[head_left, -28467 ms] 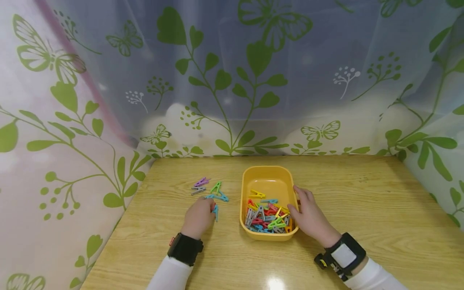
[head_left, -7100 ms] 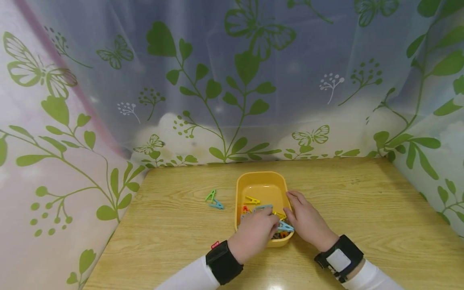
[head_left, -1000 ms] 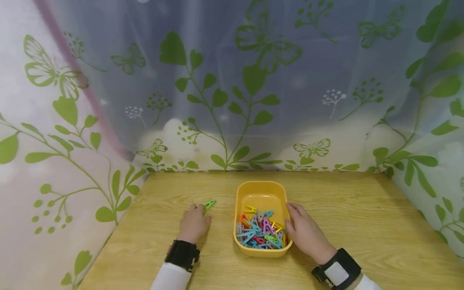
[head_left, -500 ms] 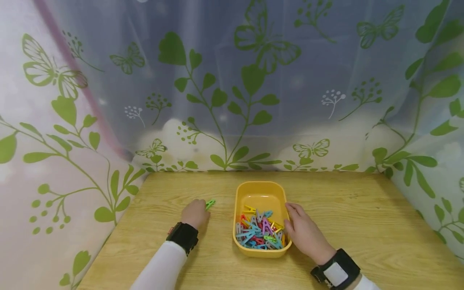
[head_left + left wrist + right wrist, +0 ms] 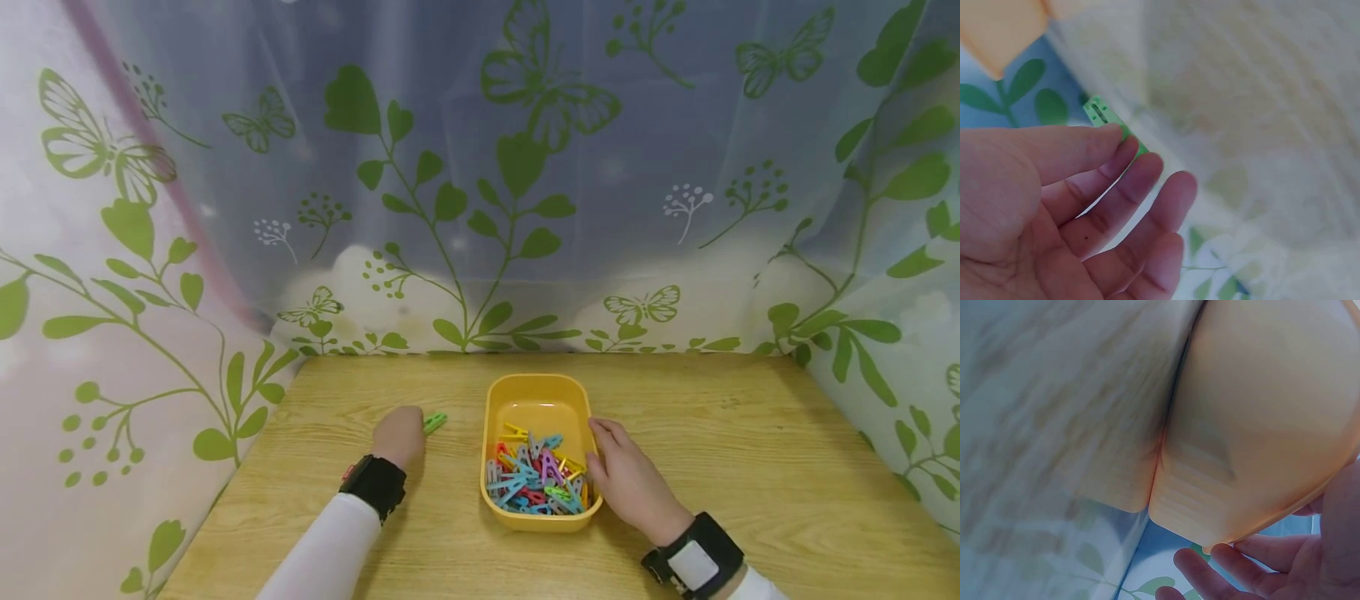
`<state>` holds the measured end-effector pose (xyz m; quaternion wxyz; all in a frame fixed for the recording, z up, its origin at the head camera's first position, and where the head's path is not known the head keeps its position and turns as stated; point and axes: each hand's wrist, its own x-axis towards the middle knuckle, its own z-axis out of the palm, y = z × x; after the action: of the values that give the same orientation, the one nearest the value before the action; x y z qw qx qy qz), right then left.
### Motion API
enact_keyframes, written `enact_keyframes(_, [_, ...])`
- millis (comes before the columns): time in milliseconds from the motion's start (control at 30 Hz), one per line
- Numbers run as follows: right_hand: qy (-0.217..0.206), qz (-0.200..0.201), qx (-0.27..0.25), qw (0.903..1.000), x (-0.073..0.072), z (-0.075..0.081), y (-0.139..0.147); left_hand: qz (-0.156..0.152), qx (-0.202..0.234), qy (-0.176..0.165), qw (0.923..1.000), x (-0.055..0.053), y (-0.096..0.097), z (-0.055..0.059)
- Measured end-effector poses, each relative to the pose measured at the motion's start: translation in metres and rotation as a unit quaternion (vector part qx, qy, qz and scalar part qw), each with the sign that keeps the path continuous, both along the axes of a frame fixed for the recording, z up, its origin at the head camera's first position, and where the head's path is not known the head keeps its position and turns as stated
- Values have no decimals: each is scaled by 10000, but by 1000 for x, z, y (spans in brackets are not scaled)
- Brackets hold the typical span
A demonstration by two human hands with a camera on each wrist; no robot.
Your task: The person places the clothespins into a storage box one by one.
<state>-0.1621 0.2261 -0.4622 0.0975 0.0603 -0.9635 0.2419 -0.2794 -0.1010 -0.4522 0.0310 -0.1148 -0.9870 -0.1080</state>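
Observation:
My left hand (image 5: 399, 437) is low over the table, left of the box. Its thumb and a fingertip pinch a green clothespin (image 5: 1101, 114), whose end (image 5: 435, 423) sticks out to the right in the head view. The other fingers are loosely bent in the left wrist view. My right hand (image 5: 636, 482) holds the right side of a yellow plastic box (image 5: 542, 523), thumb at the rim and fingers along the outer wall (image 5: 1260, 437). Many-coloured clothespins (image 5: 536, 475) lie heaped in the near half of the box.
The box stands on a light wooden table (image 5: 705, 417). A curtain (image 5: 450, 208) with green leaves and butterflies hangs behind the table and at both sides. Both wrists wear black straps.
Purple, grey and blue clothespins left of the box have gone from the table since the oldest frame, and the heap now shows a purple one. Lately my left hand has turned at the green clothespin.

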Motion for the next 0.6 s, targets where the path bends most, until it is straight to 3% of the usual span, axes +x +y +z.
enact_keyframes(133, [92,-4,14,10000,0,-1,0,-217,290,426,9984,6,7,10])
enact_keyframes(333, [150,37,6,9999,0,-2,0,-800,590,1076,9892,30,35,30])
enact_keyframes(467, [105,52,11,9999,0,-1,0,-1174,595,1192,9841,50,54,40])
enact_keyframes(600, [29,31,39,10000,0,-1,1,-1419,591,965,9834,68,68,46])
